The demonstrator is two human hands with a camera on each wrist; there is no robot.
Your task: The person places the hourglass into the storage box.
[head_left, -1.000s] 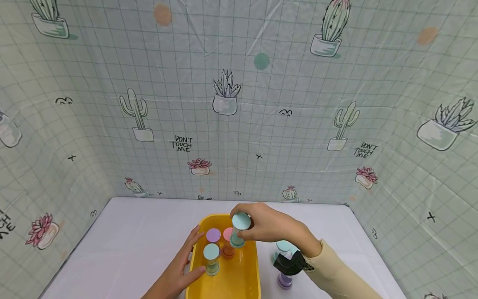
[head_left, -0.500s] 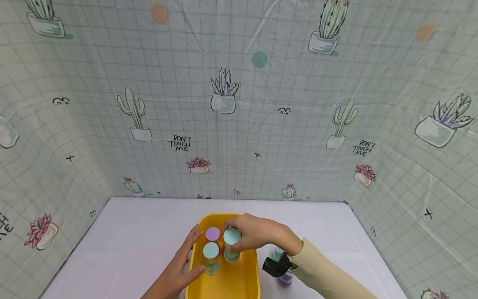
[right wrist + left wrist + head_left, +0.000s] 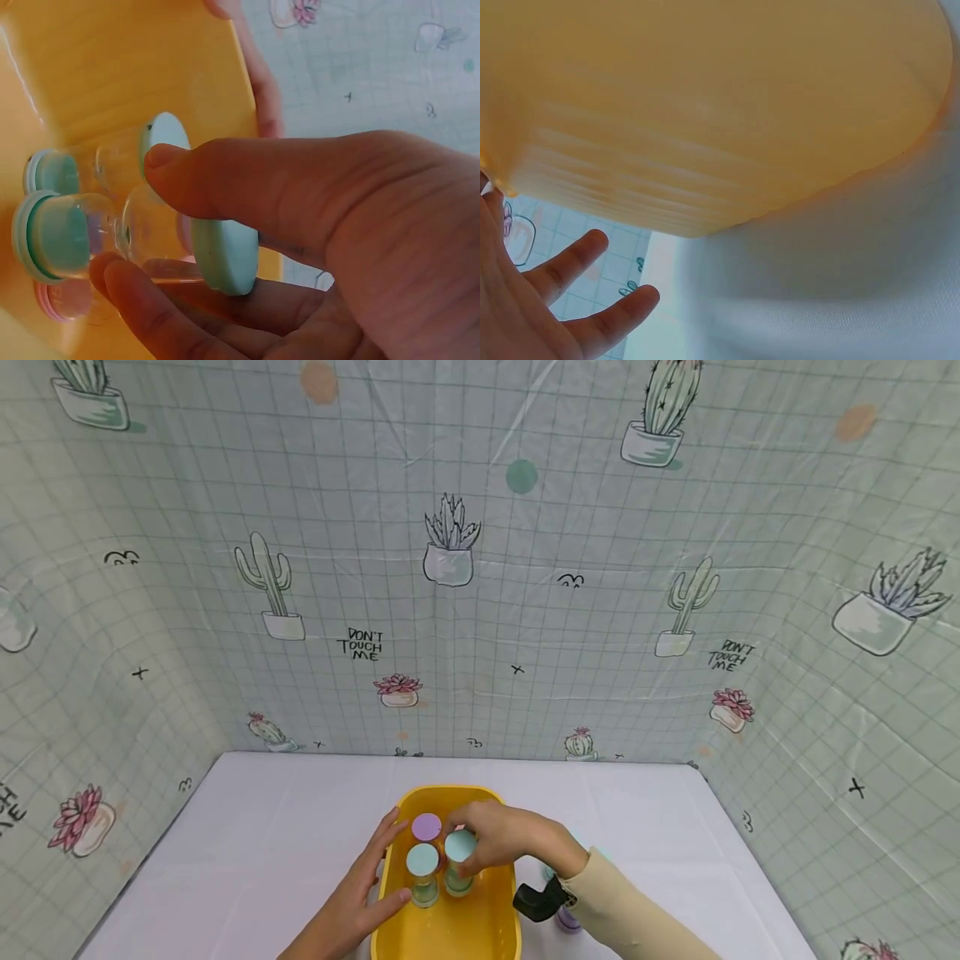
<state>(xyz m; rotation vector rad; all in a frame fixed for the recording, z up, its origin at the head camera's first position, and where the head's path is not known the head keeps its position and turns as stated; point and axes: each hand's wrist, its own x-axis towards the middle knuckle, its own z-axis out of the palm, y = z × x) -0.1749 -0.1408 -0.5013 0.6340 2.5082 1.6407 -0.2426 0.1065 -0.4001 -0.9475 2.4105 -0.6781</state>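
My right hand (image 3: 504, 839) grips a clear hourglass with mint caps (image 3: 461, 846) inside the yellow bin (image 3: 450, 935). In the right wrist view, thumb and fingers pinch the upper part of this upright hourglass (image 3: 225, 257). A second mint-capped hourglass (image 3: 422, 862) stands just to its left. Behind that one is a purple-capped hourglass (image 3: 427, 827). A pink-capped hourglass (image 3: 67, 298) is mostly hidden by the right hand. My left hand (image 3: 358, 900) rests at the bin's left rim with fingers spread; in the left wrist view two fingers (image 3: 619, 321) extend straight, apart from the bin wall.
To the right of the bin on the white table (image 3: 292, 835), a mint hourglass (image 3: 550, 872) and a purple hourglass (image 3: 568, 920) are partly hidden behind the right forearm and its black wrist camera (image 3: 536, 903). A cactus-print cloth (image 3: 480, 635) surrounds the table on three sides.
My right hand has moved left and toward me with the mint hourglass, lowering it beside the other mint one in the bin. The left hand stays put.
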